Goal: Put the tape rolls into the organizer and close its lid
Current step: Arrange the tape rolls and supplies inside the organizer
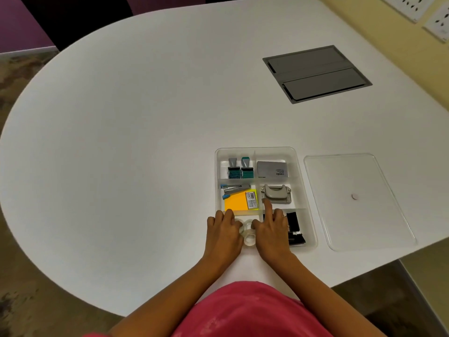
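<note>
A clear plastic organizer (301, 190) with several compartments lies on the white table. Clear tape rolls (248, 233) sit in its near-left compartment, between my two hands. My left hand (224, 231) rests at the left side of the rolls with its fingers curled against them. My right hand (272, 227) presses on their right side, its index finger stretched out toward the grey hole punch (277, 194). How many rolls there are is partly hidden by my hands. The clear lid (357, 200) lies flat on the table to the right of the organizer.
Other compartments hold two stamps (240, 169), a grey box (272, 169), a stapler (234, 188), orange sticky notes (237, 201) and black binder clips (295, 229). A grey cable hatch (315, 74) is set into the table at the far right. The table edge is near my body.
</note>
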`<state>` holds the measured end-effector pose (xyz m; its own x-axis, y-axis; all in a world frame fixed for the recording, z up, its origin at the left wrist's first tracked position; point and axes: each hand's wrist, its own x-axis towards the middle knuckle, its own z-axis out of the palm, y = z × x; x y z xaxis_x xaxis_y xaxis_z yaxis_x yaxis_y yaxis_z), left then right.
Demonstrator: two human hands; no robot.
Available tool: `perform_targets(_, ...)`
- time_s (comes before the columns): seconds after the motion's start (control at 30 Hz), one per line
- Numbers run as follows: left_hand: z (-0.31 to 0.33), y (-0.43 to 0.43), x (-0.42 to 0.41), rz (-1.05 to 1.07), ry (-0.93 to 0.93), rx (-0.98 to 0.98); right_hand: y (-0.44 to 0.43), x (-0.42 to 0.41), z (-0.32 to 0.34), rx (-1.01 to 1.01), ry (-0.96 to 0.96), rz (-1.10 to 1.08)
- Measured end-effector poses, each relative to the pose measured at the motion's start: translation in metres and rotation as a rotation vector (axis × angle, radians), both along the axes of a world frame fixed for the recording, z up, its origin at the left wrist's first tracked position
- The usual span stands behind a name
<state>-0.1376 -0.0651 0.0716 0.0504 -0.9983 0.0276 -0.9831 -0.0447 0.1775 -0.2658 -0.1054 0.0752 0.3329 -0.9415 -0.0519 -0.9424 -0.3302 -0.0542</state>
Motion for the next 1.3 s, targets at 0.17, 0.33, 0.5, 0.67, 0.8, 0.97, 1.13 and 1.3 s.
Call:
perform_targets(0.17,-0.005,0.006,0.003,0.015,-0.008,0.026,-0.005,0.005,-0.004,0.018,0.028,-0.038)
perform_targets(0.33,-0.007,0.006,0.005,0.017,-0.012,0.022,-0.003,0.006,-0.007,0.010,0.010,-0.044)
perform_targets(0.5,-0.008,0.005,0.004,0.018,0.006,0.003,-0.006,0.000,0.001,-0.006,-0.039,-0.020)
perform_targets(0.67,-0.005,-0.002,0.002,-0.004,0.019,-0.017,-0.011,-0.007,0.000,0.045,-0.001,0.046)
perform_targets(0.8,-0.003,-0.010,-0.002,0.015,0.011,0.025,-0.013,-0.006,-0.005,0.051,-0.013,0.026)
perform_targets(0.97,-0.006,-0.015,-0.004,0.080,0.033,0.097,-0.014,-0.008,-0.003,0.011,-0.065,0.004)
perform_targets(1.13,-0.006,-0.016,-0.004,0.083,0.026,0.095,-0.010,-0.007,0.006,-0.057,-0.120,-0.018)
perform_targets(1.3,-0.006,-0.011,-0.005,0.079,0.017,0.027,-0.014,-0.001,0.010,-0.120,-0.123,-0.043)
